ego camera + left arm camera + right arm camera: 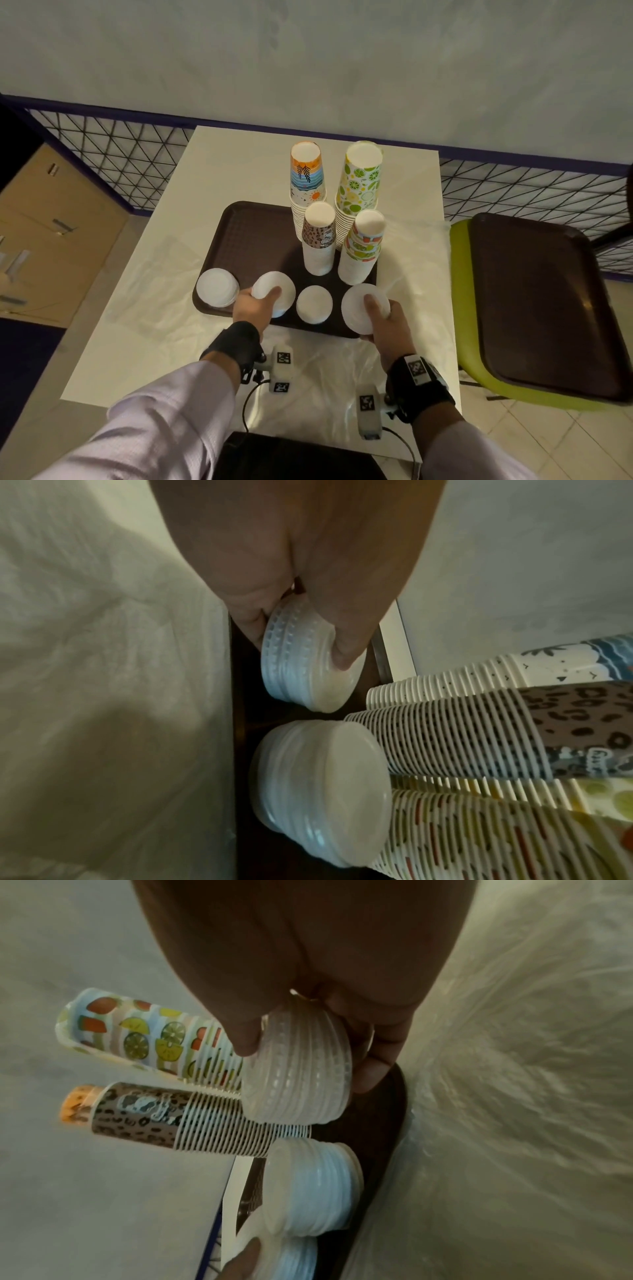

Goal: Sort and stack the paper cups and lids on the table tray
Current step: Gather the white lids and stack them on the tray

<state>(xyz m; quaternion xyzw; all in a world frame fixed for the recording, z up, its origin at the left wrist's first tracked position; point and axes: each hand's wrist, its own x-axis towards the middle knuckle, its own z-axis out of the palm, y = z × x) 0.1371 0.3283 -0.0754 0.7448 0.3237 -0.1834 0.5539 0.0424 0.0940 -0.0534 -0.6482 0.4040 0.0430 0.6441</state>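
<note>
A brown tray [253, 236] lies on the white table. Upside-down cup stacks stand at its back right: beach print [306, 178], lime print [361, 181], leopard print [318, 236] and fruit print [364, 240]. White lid stacks line the front edge. My left hand [260, 301] grips the second lid stack [279, 287], thumb on top, seen close in the left wrist view [301, 664]. My right hand [380, 315] grips the rightmost lid stack [356, 308], which the right wrist view [298, 1066] also shows. The far-left stack [216, 287] and the third stack [314, 304] stand untouched.
A crinkled plastic sheet [154, 308] covers the table's near half. A second brown tray [541, 308] rests on a green chair [459, 291] at the right. A cardboard box [51, 233] sits on the floor to the left. Wire mesh [120, 161] runs behind the table.
</note>
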